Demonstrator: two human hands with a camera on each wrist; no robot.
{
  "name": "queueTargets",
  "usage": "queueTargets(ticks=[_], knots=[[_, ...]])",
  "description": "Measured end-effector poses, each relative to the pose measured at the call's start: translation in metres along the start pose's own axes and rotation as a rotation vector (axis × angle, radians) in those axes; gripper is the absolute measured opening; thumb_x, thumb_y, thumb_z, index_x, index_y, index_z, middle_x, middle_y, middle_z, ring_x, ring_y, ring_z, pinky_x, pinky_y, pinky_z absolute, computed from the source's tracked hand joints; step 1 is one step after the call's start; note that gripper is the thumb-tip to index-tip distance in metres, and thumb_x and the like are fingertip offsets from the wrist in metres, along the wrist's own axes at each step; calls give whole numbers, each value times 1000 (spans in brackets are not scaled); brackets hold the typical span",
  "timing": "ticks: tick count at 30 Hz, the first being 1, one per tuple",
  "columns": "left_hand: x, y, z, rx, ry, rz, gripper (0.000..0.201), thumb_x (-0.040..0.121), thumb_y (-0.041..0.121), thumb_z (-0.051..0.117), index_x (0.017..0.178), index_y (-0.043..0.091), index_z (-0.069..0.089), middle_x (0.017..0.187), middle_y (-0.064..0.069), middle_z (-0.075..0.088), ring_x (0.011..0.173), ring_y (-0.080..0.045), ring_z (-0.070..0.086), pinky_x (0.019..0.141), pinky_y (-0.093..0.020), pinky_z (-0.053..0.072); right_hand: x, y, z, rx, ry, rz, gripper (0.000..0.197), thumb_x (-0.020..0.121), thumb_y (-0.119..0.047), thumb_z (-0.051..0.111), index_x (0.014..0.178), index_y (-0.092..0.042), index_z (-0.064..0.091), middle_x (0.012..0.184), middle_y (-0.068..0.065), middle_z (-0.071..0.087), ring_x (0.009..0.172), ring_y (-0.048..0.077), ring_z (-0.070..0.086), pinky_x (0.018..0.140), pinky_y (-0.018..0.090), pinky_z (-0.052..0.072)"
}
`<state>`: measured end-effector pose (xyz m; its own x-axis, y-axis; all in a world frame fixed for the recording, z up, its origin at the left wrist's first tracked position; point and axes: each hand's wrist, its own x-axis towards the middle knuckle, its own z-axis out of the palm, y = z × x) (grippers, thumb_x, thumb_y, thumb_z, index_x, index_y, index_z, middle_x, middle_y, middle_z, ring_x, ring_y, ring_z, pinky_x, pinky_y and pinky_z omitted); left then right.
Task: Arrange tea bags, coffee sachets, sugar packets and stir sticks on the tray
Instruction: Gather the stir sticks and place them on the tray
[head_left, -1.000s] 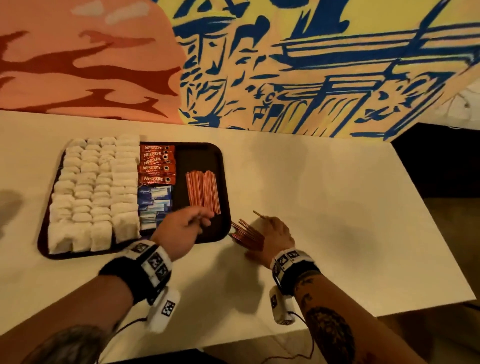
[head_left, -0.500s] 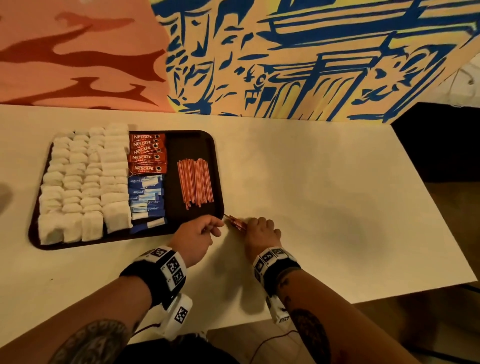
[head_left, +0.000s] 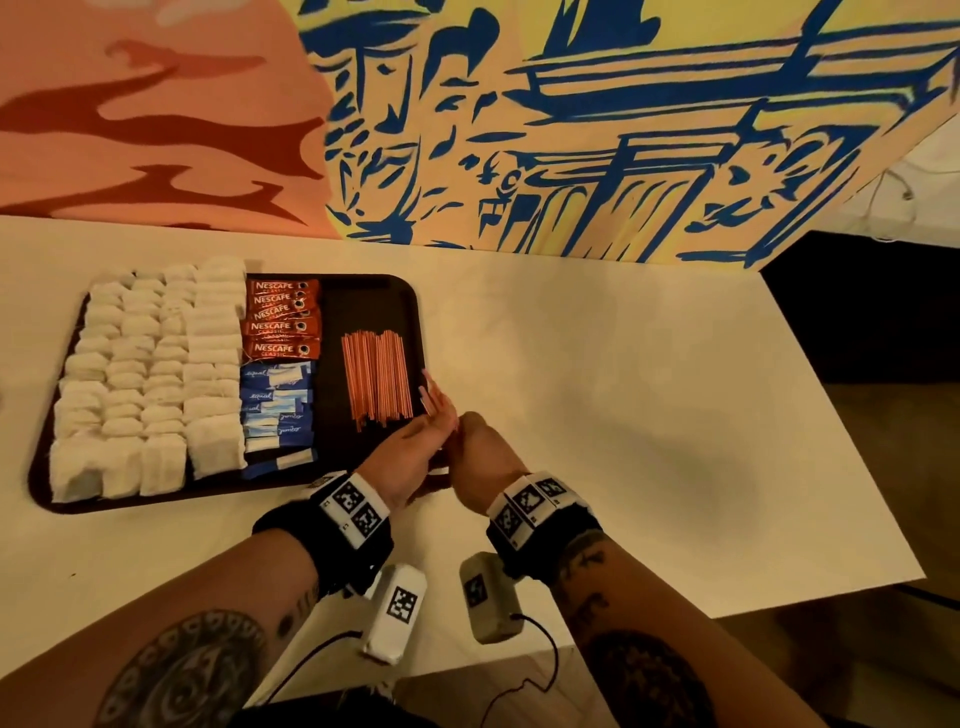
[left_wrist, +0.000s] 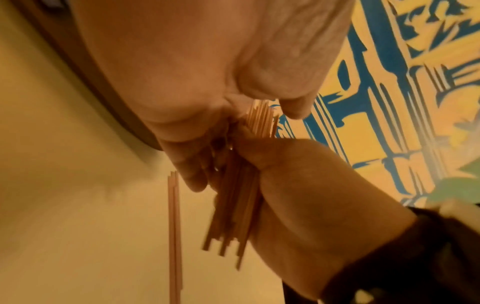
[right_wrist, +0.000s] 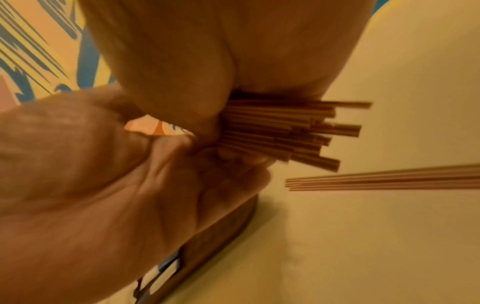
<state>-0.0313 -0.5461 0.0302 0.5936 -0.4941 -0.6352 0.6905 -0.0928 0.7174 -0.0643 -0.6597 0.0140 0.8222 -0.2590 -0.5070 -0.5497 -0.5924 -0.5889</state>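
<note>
Stir sticks (right_wrist: 280, 131) in a loose bundle are held between both hands, just at the near right corner of the tray (head_left: 363, 291). The right hand (head_left: 480, 452) has its fingers curled round the bundle, and the stick ends come out past the hand at uneven lengths in the right wrist view. The left hand (head_left: 415, 447) is pressed against the same bundle from the other side. Its fingers (head_left: 434, 395) look mostly straight in the head view, pointing away from the person, but in the left wrist view the thumb and fingers close on the sticks, so it pinches them too.

A second group of sticks (head_left: 378, 379) lies flat on the dark tray, in a neat row, just left of the left fingertips. A few more sticks (right_wrist: 384, 180) lie on the table (head_left: 649, 389) beside the tray, near the hands.

On the tray, tea bags (head_left: 150, 374) fill the left part in several columns. To their right, red coffee sachets (head_left: 280, 325) sit at the far side and blue sugar packets (head_left: 278, 410) at the near side. The tray rests on the white table, in front of a painted wall (head_left: 571, 130).
</note>
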Motion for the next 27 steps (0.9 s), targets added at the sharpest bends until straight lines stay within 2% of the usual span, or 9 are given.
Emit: queueTargets(ticks=[4,8,10,12,15,17,19,23,27], knots=[[1,5,1,-107,26,-26,35,100,33,53,133,20,51,125,-9,62,117,-28,59,103,-46,48,-5,-17,2,-44,6,-107,33,97,-18,55,128,-8,48,111,6,60,97,22,64,83,32,53],[2,10,-2,-164,74,-20,15,103,27,48,115,22,57,123,-12,62,116,-28,57,104,-46,45,-8,-16,11,12,30,-158,52,95,-22,60,141,-17,36,123,5,57,104,23,64,91,39,55],[2,12,-2,-234,124,-13,18,104,22,47,117,17,58,119,-13,64,110,-26,60,95,-41,49,-6,-12,16,14,50,-208,54,95,-21,59,143,-20,36,126,4,56,110,23,61,97,42,53],[4,15,-4,-334,170,-18,22,104,20,46,119,10,58,118,-14,67,107,-27,62,84,-38,50,-7,-9,15,0,43,-283,51,98,-18,55,146,-23,38,132,3,53,119,20,55,105,35,47],[7,18,-10,-474,199,-51,24,105,20,45,122,7,55,116,-13,71,107,-31,66,83,-41,54,-10,-7,12,-74,18,-354,55,102,-18,49,154,-25,32,142,8,45,129,25,44,113,37,39],[8,21,-12,-548,204,-72,24,105,22,44,123,8,53,113,-13,73,106,-33,67,84,-43,55,-13,-7,9,-210,35,-394,56,104,-21,45,156,-27,28,141,9,42,126,26,40,111,36,37],[10,24,-16,-596,236,-72,21,106,23,42,119,11,53,104,-11,73,100,-31,68,84,-45,54,-15,-3,3,-231,83,-421,47,106,-29,42,152,-31,37,135,8,45,121,24,39,105,35,36],[14,28,-29,-545,367,-24,15,105,23,43,107,16,56,77,-1,57,71,-18,55,82,-42,51,-4,31,-10,-24,293,-175,32,103,-33,47,126,-18,65,122,7,60,116,25,53,103,40,42],[18,28,-41,-541,389,17,20,104,25,42,91,18,55,67,4,50,56,-12,44,66,-34,44,0,61,-5,-384,21,112,45,92,-50,60,129,-25,58,123,1,51,118,24,45,100,39,43]])
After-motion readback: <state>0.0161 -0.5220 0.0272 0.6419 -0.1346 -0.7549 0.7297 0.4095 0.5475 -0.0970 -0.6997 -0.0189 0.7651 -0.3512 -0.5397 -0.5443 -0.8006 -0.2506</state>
